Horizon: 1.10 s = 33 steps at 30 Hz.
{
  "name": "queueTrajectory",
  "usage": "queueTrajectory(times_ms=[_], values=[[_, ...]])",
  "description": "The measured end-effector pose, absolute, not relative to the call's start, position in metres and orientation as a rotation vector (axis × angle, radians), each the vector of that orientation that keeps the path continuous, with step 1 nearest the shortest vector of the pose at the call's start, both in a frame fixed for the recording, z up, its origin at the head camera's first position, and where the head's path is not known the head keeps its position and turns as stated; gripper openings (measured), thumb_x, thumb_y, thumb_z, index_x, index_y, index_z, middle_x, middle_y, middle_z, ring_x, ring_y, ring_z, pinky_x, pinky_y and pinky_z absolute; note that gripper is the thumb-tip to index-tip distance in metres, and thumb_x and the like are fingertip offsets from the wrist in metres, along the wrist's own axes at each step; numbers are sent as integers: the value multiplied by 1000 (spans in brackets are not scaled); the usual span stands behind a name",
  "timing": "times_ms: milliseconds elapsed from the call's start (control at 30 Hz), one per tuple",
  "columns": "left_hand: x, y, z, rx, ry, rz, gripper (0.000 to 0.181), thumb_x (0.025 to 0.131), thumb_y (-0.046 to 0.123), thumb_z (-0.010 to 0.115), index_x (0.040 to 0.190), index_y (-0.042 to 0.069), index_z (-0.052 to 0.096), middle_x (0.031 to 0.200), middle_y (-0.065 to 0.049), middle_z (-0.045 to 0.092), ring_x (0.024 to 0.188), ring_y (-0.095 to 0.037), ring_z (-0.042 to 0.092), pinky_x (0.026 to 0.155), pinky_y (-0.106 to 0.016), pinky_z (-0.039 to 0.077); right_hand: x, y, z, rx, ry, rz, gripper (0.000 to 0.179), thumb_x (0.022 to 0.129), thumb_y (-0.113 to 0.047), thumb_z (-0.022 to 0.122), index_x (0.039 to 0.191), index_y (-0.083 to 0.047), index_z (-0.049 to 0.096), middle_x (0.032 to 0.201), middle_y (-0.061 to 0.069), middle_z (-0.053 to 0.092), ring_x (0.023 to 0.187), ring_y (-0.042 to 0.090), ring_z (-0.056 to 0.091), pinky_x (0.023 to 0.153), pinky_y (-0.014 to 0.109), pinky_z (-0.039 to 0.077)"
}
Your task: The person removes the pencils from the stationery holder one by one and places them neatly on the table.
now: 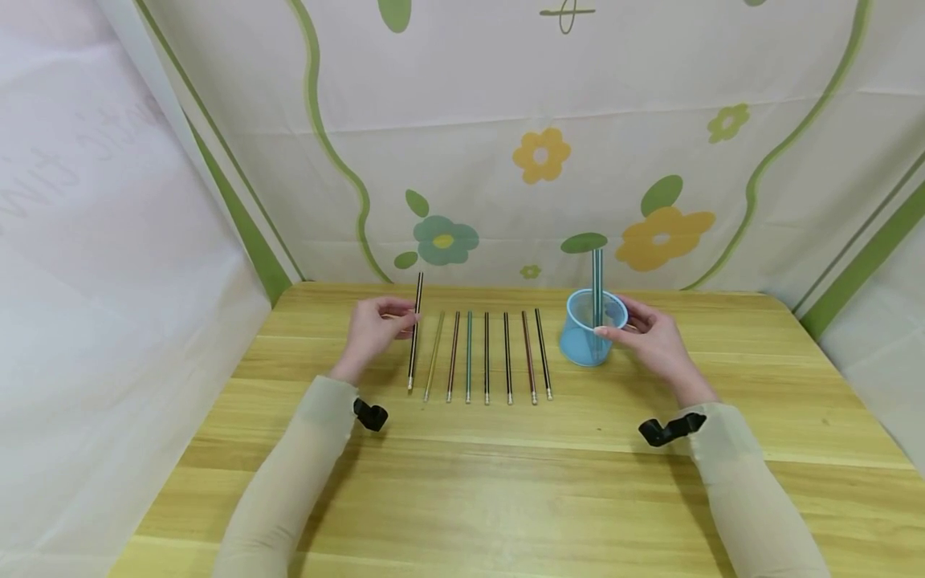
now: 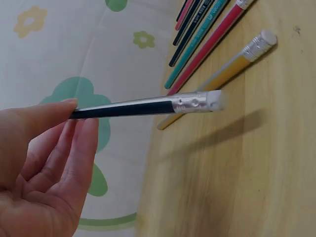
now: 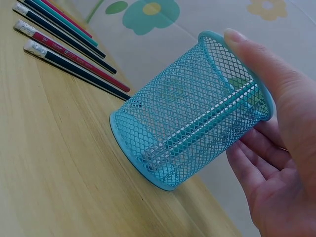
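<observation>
Between thumb and fingertips, my left hand (image 1: 373,331) pinches a black pencil (image 1: 413,349), its eraser end pointing toward me. In the left wrist view, the white eraser (image 2: 216,100) stands off the wood, with a shadow apart from it. On the right, my right hand (image 1: 659,345) holds a light blue mesh pencil cup (image 1: 576,341) by its rim, thumb on the near side and fingers behind. Teal pencils (image 1: 597,277) stand inside the cup, eraser ends down, as the right wrist view shows through the mesh.
Between the hands lies a row of several pencils, erasers toward me: a yellow one (image 1: 434,357) at the left, then red (image 1: 453,357), teal (image 1: 469,357) and black ones (image 1: 486,357). The wooden table (image 1: 491,490) ends at a flowered cloth wall (image 1: 462,177).
</observation>
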State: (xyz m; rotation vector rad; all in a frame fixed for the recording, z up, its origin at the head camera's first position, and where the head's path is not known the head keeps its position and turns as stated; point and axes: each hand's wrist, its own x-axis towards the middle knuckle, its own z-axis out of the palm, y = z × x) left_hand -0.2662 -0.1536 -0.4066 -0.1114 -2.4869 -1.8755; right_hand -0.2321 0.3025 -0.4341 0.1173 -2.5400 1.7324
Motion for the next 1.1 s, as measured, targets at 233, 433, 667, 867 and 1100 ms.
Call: queueTrajectory(times_ms=[233, 433, 667, 867, 1100], values=[[-268, -159, -418, -12, -2671, -1883, 28, 90, 1, 78, 117, -4, 71, 100, -19, 72, 78, -25, 72, 75, -39, 63, -233, 303, -435, 125, -2532, 1746, 79, 89, -34, 82, 154, -8, 44, 149, 20, 50, 133, 34, 51, 93, 13, 49], [-271, -160, -427, 54, -2742, -1866, 32, 90, 1, 78, 120, -4, 69, 100, -19, 72, 77, -24, 72, 73, -35, 63, -233, 303, -436, 132, -2528, 1749, 79, 90, -33, 82, 154, -8, 44, 149, 20, 50, 134, 35, 50, 93, 12, 49], [-277, -155, -436, 124, -2801, -1789, 32, 89, 1, 79, 119, -4, 70, 99, -17, 72, 79, -24, 71, 72, -31, 63, -234, 302, -437, 127, -2530, 1736, 79, 90, -34, 81, 154, -6, 44, 148, 21, 50, 133, 34, 51, 93, 12, 49], [-278, -151, -439, 104, -2860, -1674, 28, 89, 2, 79, 116, -4, 72, 98, -16, 73, 78, -23, 72, 69, -29, 62, -234, 302, -437, 129, -2518, 1756, 78, 90, -32, 81, 154, -6, 44, 148, 21, 50, 133, 34, 51, 93, 13, 49], [-275, -151, -437, 84, -2868, -1639, 27, 91, 5, 78, 116, -3, 73, 101, -17, 73, 80, -24, 73, 69, -31, 63, -234, 302, -437, 120, -2489, 1792, 79, 90, -30, 82, 154, -6, 44, 148, 22, 50, 132, 35, 52, 92, 13, 50]])
